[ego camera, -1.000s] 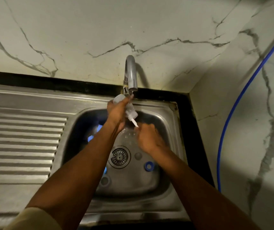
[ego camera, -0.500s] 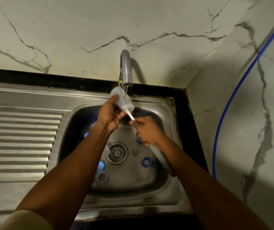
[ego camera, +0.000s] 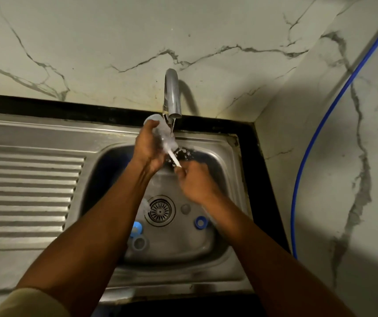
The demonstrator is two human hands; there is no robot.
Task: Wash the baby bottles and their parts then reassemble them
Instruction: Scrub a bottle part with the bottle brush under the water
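Under the curved steel tap (ego camera: 172, 97), at the steel sink (ego camera: 208, 139) back edge, the left hand (ego camera: 148, 152) wraps the clear plastic baby bottle (ego camera: 160, 130) while the right hand (ego camera: 194, 181) pinches the thin white brush handle (ego camera: 174, 159), so best twist fully, bristles reaching the base.

One wide-angle, head-worn view looks steeply down from close above the stainless steel sink basin (ego camera: 183, 250). It faces the white grey-veined marble wall (ego camera: 114, 42) beyond the left hand (ego camera: 148, 152).
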